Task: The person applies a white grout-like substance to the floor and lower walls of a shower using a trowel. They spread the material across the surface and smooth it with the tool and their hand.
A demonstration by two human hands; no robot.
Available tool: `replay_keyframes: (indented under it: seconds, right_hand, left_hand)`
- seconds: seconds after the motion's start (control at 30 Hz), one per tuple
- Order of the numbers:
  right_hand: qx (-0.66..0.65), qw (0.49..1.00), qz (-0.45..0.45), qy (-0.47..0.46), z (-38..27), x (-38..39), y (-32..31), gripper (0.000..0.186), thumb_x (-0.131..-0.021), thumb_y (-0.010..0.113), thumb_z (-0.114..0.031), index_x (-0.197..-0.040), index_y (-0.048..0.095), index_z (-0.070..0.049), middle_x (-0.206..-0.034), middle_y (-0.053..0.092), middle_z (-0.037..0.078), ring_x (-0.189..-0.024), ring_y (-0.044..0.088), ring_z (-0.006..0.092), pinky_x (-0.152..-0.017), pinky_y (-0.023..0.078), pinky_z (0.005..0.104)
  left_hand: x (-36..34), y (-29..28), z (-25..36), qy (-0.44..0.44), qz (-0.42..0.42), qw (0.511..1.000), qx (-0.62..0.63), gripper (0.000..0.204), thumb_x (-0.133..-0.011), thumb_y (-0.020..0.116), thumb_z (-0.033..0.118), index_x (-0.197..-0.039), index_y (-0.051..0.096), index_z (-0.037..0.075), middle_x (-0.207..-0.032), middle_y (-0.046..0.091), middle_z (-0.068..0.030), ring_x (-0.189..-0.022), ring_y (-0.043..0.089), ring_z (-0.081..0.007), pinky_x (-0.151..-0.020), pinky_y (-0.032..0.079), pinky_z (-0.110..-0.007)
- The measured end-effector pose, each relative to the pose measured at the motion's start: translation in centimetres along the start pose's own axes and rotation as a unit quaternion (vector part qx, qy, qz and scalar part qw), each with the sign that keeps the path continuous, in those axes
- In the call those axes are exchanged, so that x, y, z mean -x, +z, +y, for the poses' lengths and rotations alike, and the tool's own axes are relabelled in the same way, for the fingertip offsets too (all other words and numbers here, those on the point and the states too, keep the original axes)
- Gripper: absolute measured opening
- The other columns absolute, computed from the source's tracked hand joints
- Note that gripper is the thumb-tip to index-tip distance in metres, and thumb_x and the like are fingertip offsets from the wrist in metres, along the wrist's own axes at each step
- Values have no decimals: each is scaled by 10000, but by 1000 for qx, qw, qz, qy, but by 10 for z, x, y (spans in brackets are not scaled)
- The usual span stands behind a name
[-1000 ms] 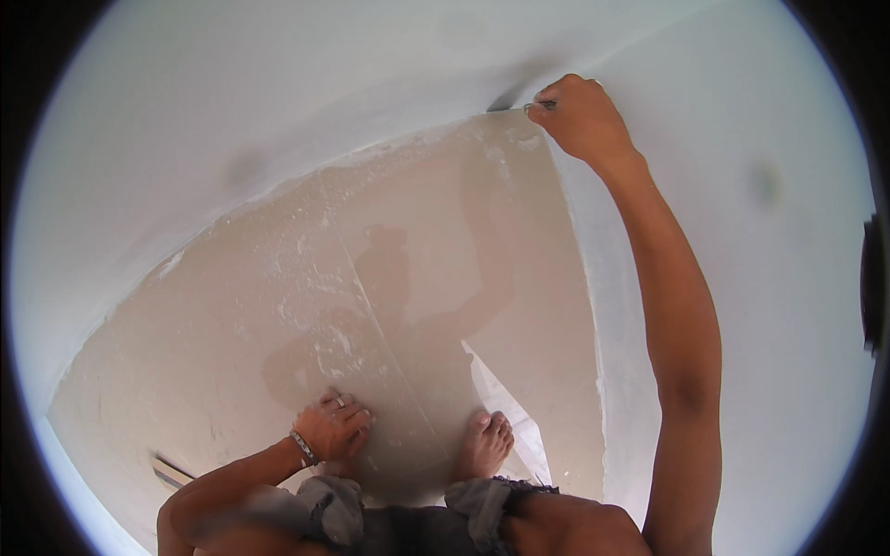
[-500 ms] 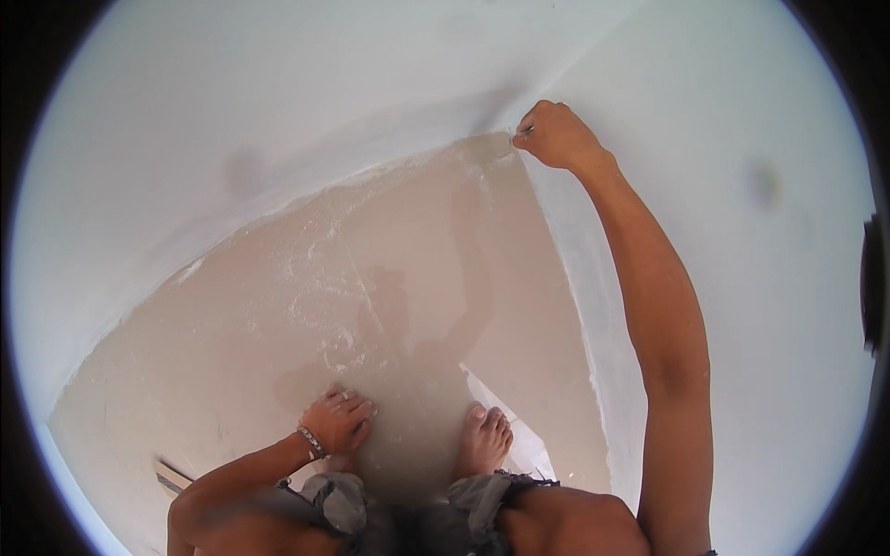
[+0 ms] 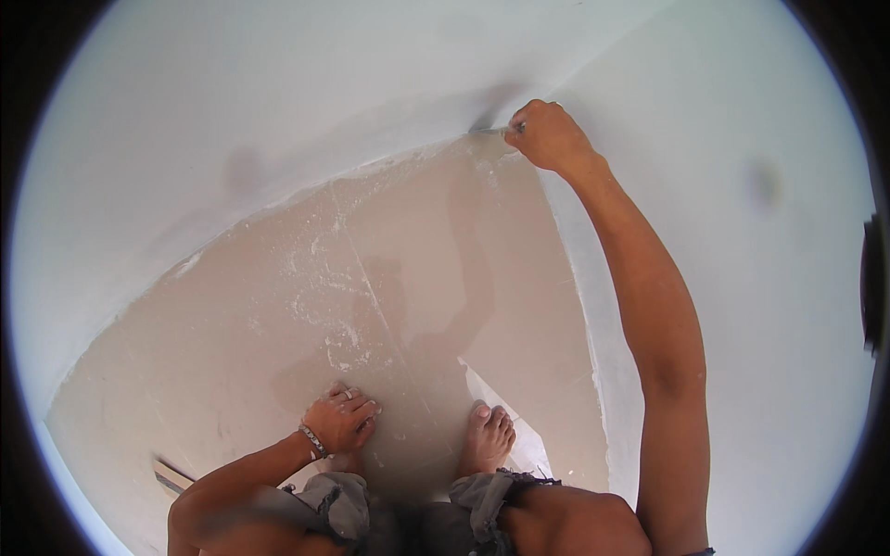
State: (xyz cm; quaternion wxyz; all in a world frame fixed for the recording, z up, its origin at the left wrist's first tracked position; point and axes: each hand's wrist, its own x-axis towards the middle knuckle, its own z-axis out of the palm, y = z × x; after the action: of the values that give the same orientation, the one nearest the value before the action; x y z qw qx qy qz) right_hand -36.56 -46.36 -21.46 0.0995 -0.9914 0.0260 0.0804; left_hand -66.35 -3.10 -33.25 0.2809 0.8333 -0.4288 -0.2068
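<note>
My right hand is closed on the handle of a flat metal scraper, its blade at the foot of the wall where two white walls meet over the beige floor. Most of the handle is hidden by my fingers. Low and left, my left hand, with a ring and bracelet, rests over my left foot with its fingers curled; whether anything is under them is hidden. A whitish, rough strip runs along the floor's edges, and white smears mark the floor.
My bare right foot stands beside a pointed white sheet. A narrow strip with a dark edge lies at the lower left. The right-hand wall runs close alongside my arm.
Compared with one second ago, my right hand and scraper sit lower and further left in the picture, and the floor edge also appears lower. My left hand has barely moved.
</note>
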Motion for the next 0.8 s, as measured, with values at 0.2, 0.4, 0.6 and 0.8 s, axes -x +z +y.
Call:
replay_keyframes:
  seconds: [0.2,0.4,0.6,0.8]
  right_hand:
    - [41,996,-78,-31,9,-7,-37,271,-896,727,-246,-818,754,12,-866,750,228,-838,715,420,-789,580,502]
    - [62,994,-73,49,31,-18,-45,256,-909,724,-236,-1011,813,-19,-763,724,154,-691,658,272,-687,534,411]
    - [52,995,-75,51,38,-13,-41,330,-970,648,-286,-897,755,17,-748,717,151,-638,646,262,-651,538,415]
    - [43,980,-138,135,34,-11,-59,390,-1048,569,-341,-901,695,-2,-733,707,114,-522,570,184,-504,487,370]
  left_hand:
    - [3,1,-2,-6,-6,1000,8,153,-863,736,169,-1013,730,141,-961,756,-40,-935,715,-244,-901,511,-430]
    - [-1,-1,-1,-1,-12,1000,-2,154,-861,738,164,-1013,723,142,-955,750,-34,-965,713,-241,-911,515,-428]
    - [1,-1,-2,-9,-23,1000,5,168,-846,745,157,-1010,718,141,-957,748,-31,-954,709,-240,-908,518,-427]
    - [1,-2,-3,4,-4,1000,2,168,-826,756,144,-988,712,146,-936,743,-26,-935,708,-236,-892,520,-428]
